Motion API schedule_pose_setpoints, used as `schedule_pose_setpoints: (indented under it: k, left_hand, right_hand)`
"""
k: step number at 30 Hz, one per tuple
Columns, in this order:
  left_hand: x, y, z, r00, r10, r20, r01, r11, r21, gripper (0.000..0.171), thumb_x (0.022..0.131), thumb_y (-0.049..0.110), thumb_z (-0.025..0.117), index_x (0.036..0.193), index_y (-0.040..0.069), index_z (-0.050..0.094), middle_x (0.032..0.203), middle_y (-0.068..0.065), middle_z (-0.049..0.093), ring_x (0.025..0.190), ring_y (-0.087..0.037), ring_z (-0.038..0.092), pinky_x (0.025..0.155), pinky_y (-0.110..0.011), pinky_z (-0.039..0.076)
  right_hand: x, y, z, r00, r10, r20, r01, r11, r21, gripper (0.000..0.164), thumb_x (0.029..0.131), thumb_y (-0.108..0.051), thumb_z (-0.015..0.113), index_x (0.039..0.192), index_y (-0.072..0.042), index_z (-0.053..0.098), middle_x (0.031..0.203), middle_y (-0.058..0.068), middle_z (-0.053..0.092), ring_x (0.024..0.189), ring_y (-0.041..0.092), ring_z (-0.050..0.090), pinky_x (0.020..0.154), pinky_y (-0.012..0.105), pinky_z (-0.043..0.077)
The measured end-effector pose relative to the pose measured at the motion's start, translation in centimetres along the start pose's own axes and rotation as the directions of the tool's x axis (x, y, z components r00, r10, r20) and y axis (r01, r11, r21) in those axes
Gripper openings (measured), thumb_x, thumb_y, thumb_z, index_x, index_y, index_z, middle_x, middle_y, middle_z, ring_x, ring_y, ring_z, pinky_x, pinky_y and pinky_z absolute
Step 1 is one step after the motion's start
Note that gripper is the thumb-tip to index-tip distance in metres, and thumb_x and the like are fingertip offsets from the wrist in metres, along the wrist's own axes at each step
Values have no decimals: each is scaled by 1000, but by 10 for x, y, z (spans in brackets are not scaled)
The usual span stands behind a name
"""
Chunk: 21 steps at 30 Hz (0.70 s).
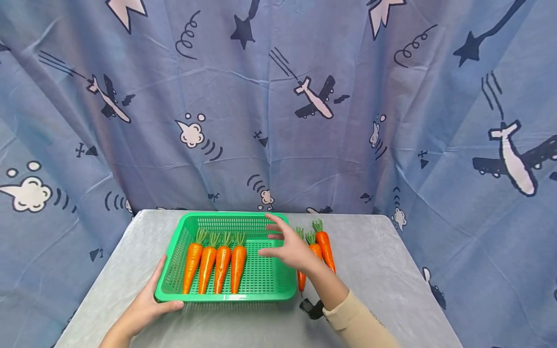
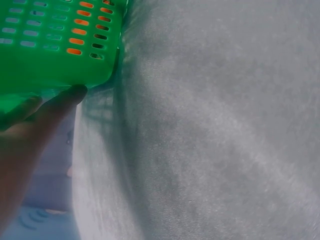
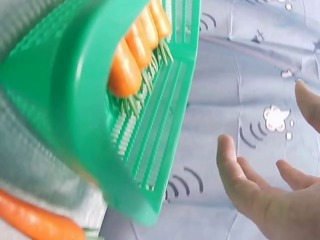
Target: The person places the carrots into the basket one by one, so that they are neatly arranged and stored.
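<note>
A green plastic basket stands on the table, with several orange carrots lying side by side in its left half, green stems pointing to the back. My left hand rests against the basket's front left corner, thumb along the front and straight fingers along the left side. Over the basket's right side hovers my right hand, fingers spread, holding nothing. In the right wrist view this hand is apart from the basket. Three more carrots lie right of the basket, partly hidden by my right hand and forearm.
A pale grey cloth covers the table. Blue curtains printed with planes and stars hang behind the table and along both sides. A black object shows beside my right wrist.
</note>
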State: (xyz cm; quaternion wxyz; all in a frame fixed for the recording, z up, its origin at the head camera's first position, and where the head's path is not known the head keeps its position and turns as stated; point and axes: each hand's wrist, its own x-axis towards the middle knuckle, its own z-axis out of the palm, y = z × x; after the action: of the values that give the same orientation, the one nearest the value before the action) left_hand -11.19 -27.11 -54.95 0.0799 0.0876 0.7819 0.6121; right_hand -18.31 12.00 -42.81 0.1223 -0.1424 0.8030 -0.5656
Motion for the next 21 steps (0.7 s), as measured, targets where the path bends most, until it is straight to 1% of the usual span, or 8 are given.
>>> schedule_pose_setpoints:
  k: [5,7,12,13,15,16,18,21]
  left_hand:
    - [0,0,0,1000,10,-2,-10,1000,-1,123,82,1,81,163,32,-6,167,-21,2,120,-3,54,88,-17,48]
    - [0,1,0,1000,5,-2,-5,1000,-4,124,81,1,82,163,34,-6,167,-21,2,119,-5,55,88,-18,49]
    - [0,1,0,1000,-9,6,10,999,-33,124,82,1,81,163,34,-6,167,-21,2,116,-9,58,86,-21,51]
    - [0,0,0,1000,-7,5,7,999,-32,123,82,0,81,163,33,-6,167,-21,2,116,-10,58,86,-21,51]
    - [0,0,0,1000,-9,4,9,1000,-29,123,82,0,81,163,34,-6,167,-21,2,116,-9,58,86,-21,51]
    - [0,0,0,1000,-7,2,7,1000,-24,124,82,0,81,163,33,-6,167,-21,2,116,-9,58,86,-20,51]
    - [1,0,0,1000,0,0,0,1000,-19,124,82,0,81,163,36,-5,167,-21,2,116,-8,57,86,-20,50]
    - [1,-1,0,1000,10,0,-10,1000,-12,124,82,0,81,163,35,-5,167,-21,1,118,-6,56,87,-19,49]
  right_hand:
    - [-4,7,-23,999,-21,-37,22,1000,12,81,86,-23,83,155,-25,40,150,12,50,132,38,52,97,49,52]
    - [-7,10,-32,999,-9,-47,9,1000,18,79,86,-22,82,154,-26,42,150,11,50,133,37,52,100,50,51]
    - [-9,22,-52,997,23,-76,-21,999,31,72,89,-20,79,152,-24,45,152,15,48,135,38,50,103,50,48]
    - [-9,25,-56,996,26,-84,-23,999,32,70,90,-19,78,152,-23,45,152,16,48,135,39,50,104,50,48]
    - [-9,33,-62,994,30,-100,-26,999,37,69,90,-20,78,151,-21,46,151,16,49,135,40,50,104,49,48]
    - [-9,36,-65,993,30,-112,-26,999,35,69,90,-20,78,151,-21,46,151,16,50,135,41,50,104,49,49]
    - [-8,43,-71,990,22,-138,-19,1000,24,68,90,-20,79,150,-20,48,149,15,51,134,40,51,104,49,48]
    - [-8,57,-79,981,14,-191,-19,1000,-22,68,90,-21,79,150,-20,48,148,15,52,133,39,52,103,50,48]
